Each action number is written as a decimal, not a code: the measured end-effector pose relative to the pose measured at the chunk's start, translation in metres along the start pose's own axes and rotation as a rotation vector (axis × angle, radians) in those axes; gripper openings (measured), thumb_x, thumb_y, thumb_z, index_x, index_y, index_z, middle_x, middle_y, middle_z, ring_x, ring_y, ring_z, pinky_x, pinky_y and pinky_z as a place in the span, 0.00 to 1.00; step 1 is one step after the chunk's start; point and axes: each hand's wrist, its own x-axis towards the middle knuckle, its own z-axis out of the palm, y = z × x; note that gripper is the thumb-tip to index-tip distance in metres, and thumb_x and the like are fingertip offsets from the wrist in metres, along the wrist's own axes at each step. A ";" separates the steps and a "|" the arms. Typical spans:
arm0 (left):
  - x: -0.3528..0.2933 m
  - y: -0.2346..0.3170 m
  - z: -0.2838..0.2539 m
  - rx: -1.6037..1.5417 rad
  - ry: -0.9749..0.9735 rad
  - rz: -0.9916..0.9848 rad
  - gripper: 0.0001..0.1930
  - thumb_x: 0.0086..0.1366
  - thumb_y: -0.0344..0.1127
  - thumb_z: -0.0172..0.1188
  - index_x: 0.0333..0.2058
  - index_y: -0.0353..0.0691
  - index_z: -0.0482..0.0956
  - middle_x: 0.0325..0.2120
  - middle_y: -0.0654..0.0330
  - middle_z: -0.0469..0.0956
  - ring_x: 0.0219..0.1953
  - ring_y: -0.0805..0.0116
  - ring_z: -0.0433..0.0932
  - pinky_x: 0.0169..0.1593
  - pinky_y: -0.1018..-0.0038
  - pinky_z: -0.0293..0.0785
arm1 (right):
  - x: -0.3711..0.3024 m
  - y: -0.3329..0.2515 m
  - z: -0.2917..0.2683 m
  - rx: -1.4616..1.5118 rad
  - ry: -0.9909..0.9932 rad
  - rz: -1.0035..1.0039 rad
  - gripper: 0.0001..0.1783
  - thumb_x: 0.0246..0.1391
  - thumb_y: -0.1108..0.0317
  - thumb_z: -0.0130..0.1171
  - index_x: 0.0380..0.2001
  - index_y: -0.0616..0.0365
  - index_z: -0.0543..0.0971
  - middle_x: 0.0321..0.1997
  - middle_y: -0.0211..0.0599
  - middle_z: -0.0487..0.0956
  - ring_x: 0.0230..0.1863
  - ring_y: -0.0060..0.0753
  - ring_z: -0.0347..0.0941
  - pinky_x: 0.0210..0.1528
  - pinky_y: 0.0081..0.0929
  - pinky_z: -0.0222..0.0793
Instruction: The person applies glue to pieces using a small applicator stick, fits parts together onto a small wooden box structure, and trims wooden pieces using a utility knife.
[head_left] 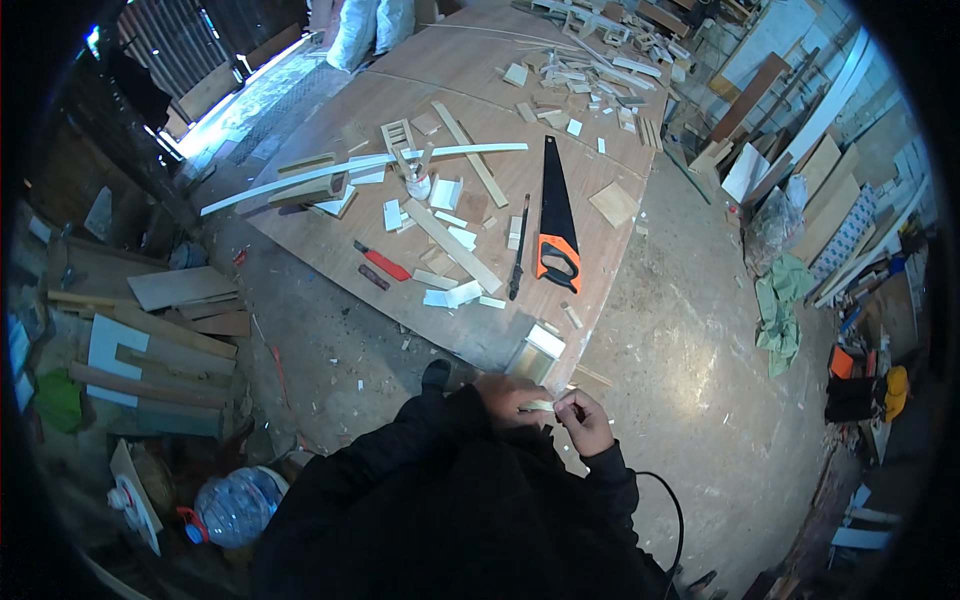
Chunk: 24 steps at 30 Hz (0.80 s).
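Near corner, close-held handwork

Bench first: broad, brown, strewn with offcuts heaped thickest at its far end. Long white strip lies across the left-hand clutter, one end past the edge, probably too long to tuck between the other pieces. Handsaw lies flat, grip facing you, blade pointing away; likely set so you could take it up without turning it. Pale slat slants among white scraps, seemingly laid wherever room allowed. Slim dark tool lies left of the saw, roughly alongside, which suits a single reach. Boxy pale piece sits at the corner just beyond your hands, handy to look at. Red-handled tool lies toward the front-left edge, handle end your way.

Your left hand and right hand meet before your body. Small pale piece is between them: left fingers closed round it, tips mostly hidden; right fingers pinching its right end. Two-ended hold looks chosen for steadiness.
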 end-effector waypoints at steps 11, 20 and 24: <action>-0.060 -0.086 -0.132 -0.013 -0.157 -0.147 0.15 0.59 0.42 0.63 0.42 0.40 0.79 0.35 0.53 0.80 0.38 0.53 0.80 0.41 0.65 0.75 | 0.092 -0.045 0.135 -0.017 -0.047 0.025 0.07 0.62 0.69 0.56 0.33 0.61 0.75 0.27 0.22 0.72 0.29 0.12 0.64 0.33 0.15 0.61; -0.073 -0.127 -0.160 -0.085 0.030 -0.117 0.14 0.59 0.40 0.63 0.41 0.38 0.79 0.36 0.51 0.80 0.40 0.54 0.80 0.43 0.66 0.75 | 0.140 -0.028 0.150 -0.020 0.041 0.033 0.08 0.59 0.69 0.57 0.41 0.58 0.77 0.25 0.25 0.75 0.28 0.17 0.69 0.33 0.17 0.65; -0.087 -0.142 -0.174 -0.114 0.087 -0.172 0.14 0.60 0.40 0.63 0.41 0.38 0.79 0.36 0.51 0.81 0.40 0.55 0.80 0.44 0.67 0.76 | 0.202 0.012 0.140 0.100 0.270 0.335 0.11 0.62 0.63 0.54 0.42 0.59 0.77 0.30 0.24 0.74 0.34 0.16 0.72 0.36 0.16 0.68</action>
